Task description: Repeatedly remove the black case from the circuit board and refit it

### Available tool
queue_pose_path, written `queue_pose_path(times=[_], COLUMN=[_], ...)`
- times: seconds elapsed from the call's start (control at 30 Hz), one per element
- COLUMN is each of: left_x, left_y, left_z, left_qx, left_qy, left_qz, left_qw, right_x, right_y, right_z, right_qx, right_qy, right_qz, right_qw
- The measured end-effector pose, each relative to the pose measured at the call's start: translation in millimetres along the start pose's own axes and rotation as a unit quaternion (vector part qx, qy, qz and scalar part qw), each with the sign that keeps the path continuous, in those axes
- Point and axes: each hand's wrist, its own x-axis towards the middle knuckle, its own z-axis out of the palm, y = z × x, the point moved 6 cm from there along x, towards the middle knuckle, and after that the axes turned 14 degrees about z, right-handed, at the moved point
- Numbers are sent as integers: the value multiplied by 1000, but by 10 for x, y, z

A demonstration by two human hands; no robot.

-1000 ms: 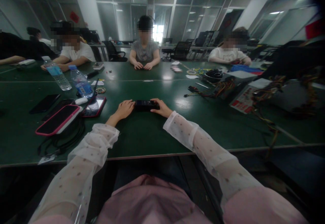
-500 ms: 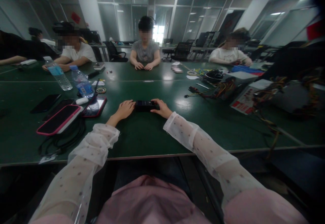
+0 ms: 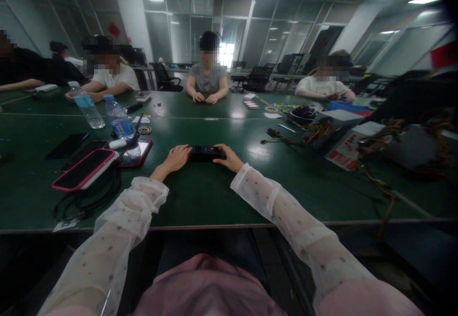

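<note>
A small black rectangular device (image 3: 204, 152) with a dark, glossy top lies on the green table (image 3: 211, 196) in front of me. My left hand (image 3: 177, 158) is at its left end, fingers close together and touching it. From the other side, my right hand (image 3: 229, 158) grips the right end, with the thumb on the near side and the fingers on the far side. What kind of device it is cannot be made out. Both hands rest low at the tabletop.
To the left are a pink-edged phone (image 3: 84, 169), a dark phone (image 3: 67, 146), a red-edged tablet (image 3: 138, 152), black cables (image 3: 95, 196) and two water bottles (image 3: 86, 106) (image 3: 119, 119). Computer parts with loose wires (image 3: 315, 132) stand at right. Several people sit across the table.
The whole view has shifted slightly downward in the picture, as my head tilts up a little. My hands and the black device keep the same places on the table.
</note>
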Motion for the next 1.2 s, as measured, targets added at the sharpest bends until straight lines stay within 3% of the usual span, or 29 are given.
queue_pose_path(times=[1.2], left_x=[-50], left_y=[74], left_z=[-84], left_qx=[13], left_qy=[-4], left_qz=[8], left_qw=[1000], right_x=[71], right_y=[96], right_z=[43], right_qx=[115], right_qy=[-28], right_qz=[-2], right_qw=[993])
